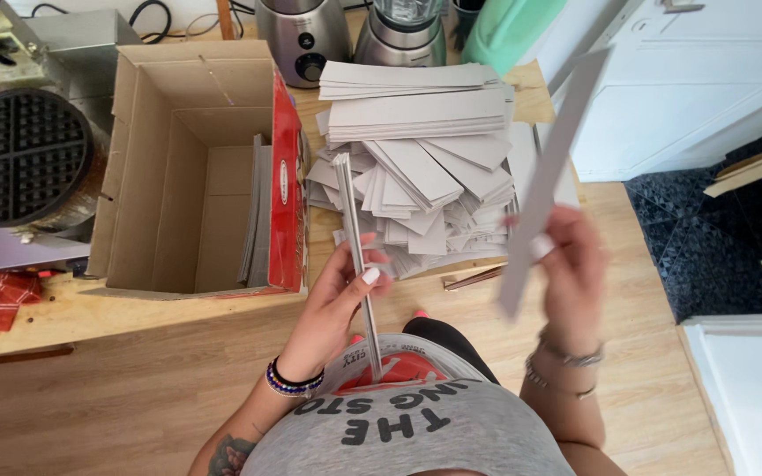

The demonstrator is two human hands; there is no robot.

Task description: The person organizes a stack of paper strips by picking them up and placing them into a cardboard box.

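At the front edge of the wooden table (63,317), the person stands over a heap of grey cardboard strips (416,189) that fills the table's right end, just beside an open cardboard box (191,167).

Left hand (332,308): fingers closed around a folded strip (356,256), held edge-on, far end over the heap, near end against the shirt. Thumb presses on top, firm pinch.

Right hand (571,269): fingers curled, pinching the lower part of a single flat strip (549,172), which tilts up and away to the right, clear of the heap.

Step looks like sorting or folding strips one at a time, mid-handling with both hands loaded. A few strips (256,211) stand on edge inside the box against its right wall.

Next move probably needs one hand freed, or the two strips brought together; alignment of the edges matters, and the right-hand strip is long and floppy, so it needs a steady hold low down.

Waffle iron (19,159) sits at the table's left end, two blender bases (354,35) at the back edge.
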